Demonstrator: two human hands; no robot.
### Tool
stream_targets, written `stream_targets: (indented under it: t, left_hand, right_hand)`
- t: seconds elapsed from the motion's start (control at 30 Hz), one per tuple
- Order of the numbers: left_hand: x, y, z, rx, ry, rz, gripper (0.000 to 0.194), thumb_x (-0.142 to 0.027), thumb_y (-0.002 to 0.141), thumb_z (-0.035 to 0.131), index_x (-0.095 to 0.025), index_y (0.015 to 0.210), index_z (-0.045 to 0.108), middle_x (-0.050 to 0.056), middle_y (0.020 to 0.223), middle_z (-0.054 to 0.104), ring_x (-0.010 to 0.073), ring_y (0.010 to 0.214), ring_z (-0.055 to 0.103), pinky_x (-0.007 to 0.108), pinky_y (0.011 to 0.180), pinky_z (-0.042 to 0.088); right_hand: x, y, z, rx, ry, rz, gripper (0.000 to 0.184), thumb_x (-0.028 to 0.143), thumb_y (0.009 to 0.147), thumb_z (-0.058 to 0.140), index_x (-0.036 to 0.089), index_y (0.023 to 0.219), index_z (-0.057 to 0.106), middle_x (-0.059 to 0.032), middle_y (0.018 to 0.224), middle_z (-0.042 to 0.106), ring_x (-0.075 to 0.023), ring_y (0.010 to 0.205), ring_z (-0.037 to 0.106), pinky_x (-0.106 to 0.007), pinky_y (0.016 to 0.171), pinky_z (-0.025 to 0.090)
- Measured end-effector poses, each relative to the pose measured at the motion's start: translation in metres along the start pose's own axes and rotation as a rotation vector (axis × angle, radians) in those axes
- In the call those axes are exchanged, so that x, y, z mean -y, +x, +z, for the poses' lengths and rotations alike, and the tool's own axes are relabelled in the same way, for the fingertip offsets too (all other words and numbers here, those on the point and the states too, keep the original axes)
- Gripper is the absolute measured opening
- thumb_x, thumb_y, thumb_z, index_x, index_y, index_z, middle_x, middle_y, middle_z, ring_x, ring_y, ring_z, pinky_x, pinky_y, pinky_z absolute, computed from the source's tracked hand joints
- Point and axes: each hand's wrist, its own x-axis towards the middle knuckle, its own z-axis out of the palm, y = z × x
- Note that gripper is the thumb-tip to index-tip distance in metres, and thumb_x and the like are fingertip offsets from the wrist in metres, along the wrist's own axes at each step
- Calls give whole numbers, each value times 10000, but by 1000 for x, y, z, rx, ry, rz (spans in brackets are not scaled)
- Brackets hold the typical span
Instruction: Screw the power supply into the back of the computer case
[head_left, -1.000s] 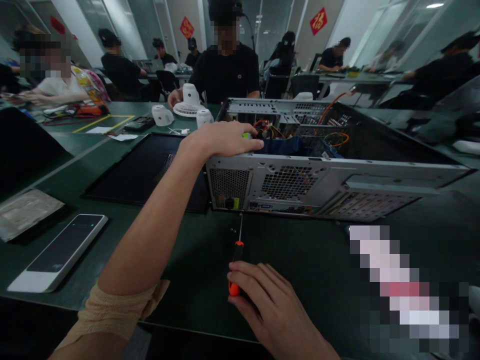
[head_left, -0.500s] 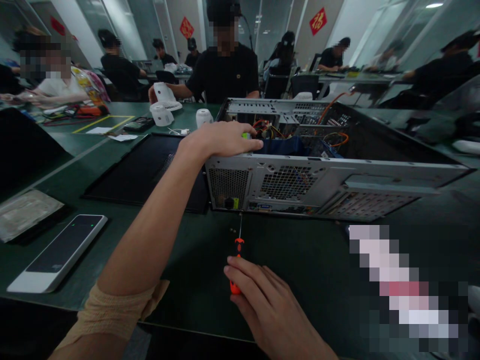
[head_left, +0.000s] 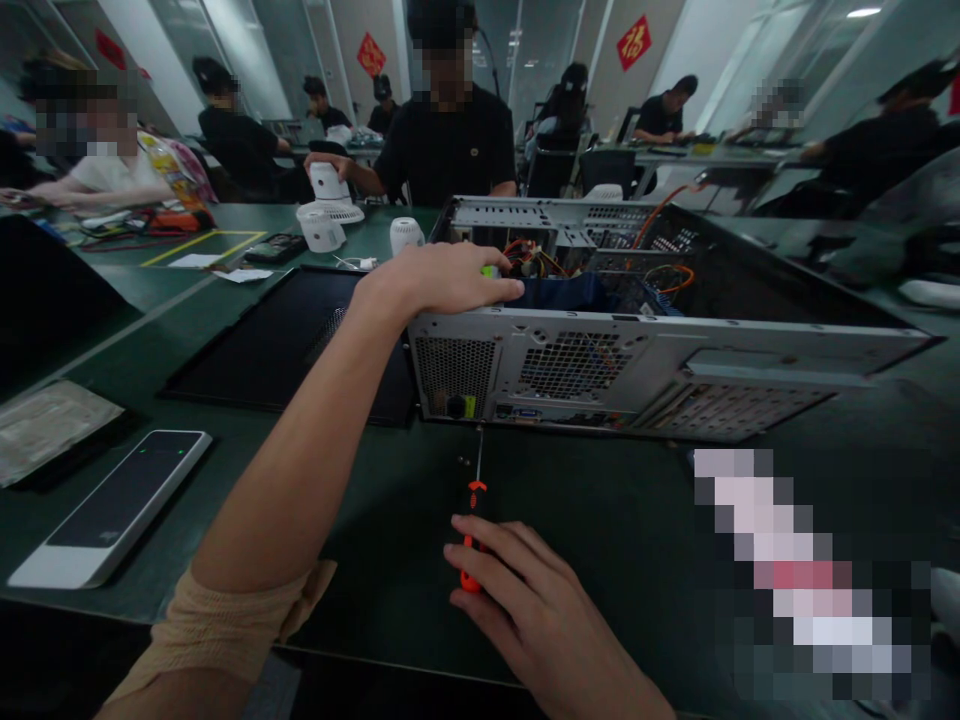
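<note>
An opened computer case point(head_left: 660, 350) lies on the green table point(head_left: 360, 560), its metal back panel facing me and cables showing inside. My left hand point(head_left: 446, 278) rests over the case's near left corner, fingers stretched across the power supply's top edge. Low in front, my right hand point(head_left: 517, 590) grips the orange and black handle of a screwdriver point(head_left: 474, 500). Its shaft points away from me, the tip at the bottom edge of the back panel below the power supply grille. Whether the tip sits in a screw is too small to tell. Small screws point(head_left: 463, 461) lie left of the shaft.
A black side panel point(head_left: 277, 340) lies left of the case. Nearer are a white device with a dark top point(head_left: 120, 505) and a flat packet point(head_left: 56, 430). White fan-like parts point(head_left: 322, 228) stand across the table, where a co-worker point(head_left: 450, 150) holds one. A pixelated object lies at right.
The fingers of my right hand have shifted slightly on the screwdriver handle, showing more orange. My left hand stays on the case. The co-worker's hand has moved over the white part.
</note>
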Motion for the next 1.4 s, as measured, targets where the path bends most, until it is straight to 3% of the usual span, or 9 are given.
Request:
stream_targets:
  t: [0.17, 0.4, 0.57, 0.67, 0.8, 0.9, 1.1, 1.4]
  left_hand:
    - [-1, -1, -1, 0, 0, -7, 802, -774, 915, 417, -338, 1581, 516, 17, 1574, 596, 408, 1425, 545, 524, 1207, 392]
    - [-2, -1, -1, 6, 4, -15, 808, -776, 925, 399, -327, 1589, 502, 26, 1600, 574, 388, 1427, 549, 494, 1207, 398]
    - [-1, 0, 0, 2, 5, -1, 810, -778, 939, 365, -329, 1603, 486, 27, 1606, 561, 376, 1436, 550, 521, 1209, 384]
    - [-1, 0, 0, 9, 8, 1, 821, -776, 945, 355, -316, 1615, 471, 38, 1607, 558, 374, 1441, 550, 525, 1210, 383]
    - [-2, -1, -1, 10, 15, -1, 817, -769, 952, 355, -308, 1617, 469, 48, 1614, 553, 377, 1448, 545, 529, 1210, 387]
    - [-2, -1, -1, 7, 20, -2, 817, -772, 950, 350, -314, 1617, 467, 38, 1618, 549, 372, 1454, 540, 532, 1209, 389]
    - [-1, 0, 0, 0, 11, 10, 830, -776, 950, 351, -292, 1613, 480, 53, 1621, 545, 377, 1442, 551, 531, 1209, 389]
    - [1, 1, 1, 2, 9, 20, 812, -757, 968, 349, -284, 1615, 475, 42, 1624, 540, 352, 1447, 544, 474, 1215, 383]
  right_hand:
    - [-1, 0, 2, 19, 3, 31, 272, 299, 1037, 679, 242, 1302, 674, -72, 1408, 703, -224, 1194, 715, -405, 1022, 649]
    - [-2, -3, 5, 4, -45, 60, 387, 277, 1022, 694, 228, 1393, 596, -109, 1419, 680, -237, 1249, 704, -403, 1031, 644]
    - [-1, -4, 4, -32, -61, 73, 207, 243, 966, 768, 221, 1138, 653, -86, 1214, 718, -226, 1041, 747, -377, 881, 663]
    - [-2, -4, 4, -35, -75, 3, 144, 251, 1029, 693, 238, 1171, 675, -54, 1182, 760, -206, 995, 749, -372, 887, 628]
    - [-3, -5, 5, -30, -101, -31, 232, 288, 1128, 513, 246, 1307, 655, -38, 1322, 756, -169, 1109, 756, -341, 984, 593]
    - [-1, -5, 5, 29, -108, -24, 267, 262, 1120, 530, 255, 1371, 621, -14, 1379, 736, -180, 1168, 740, -365, 1026, 593]
    - [3, -3, 4, 39, -48, 17, 181, 210, 1076, 585, 228, 1235, 672, -37, 1317, 751, -208, 1116, 725, -364, 988, 615]
    - [-3, -5, 7, -84, -88, 4, 257, 345, 1137, 452, 222, 1204, 667, -83, 1239, 732, -184, 1016, 754, -314, 841, 638]
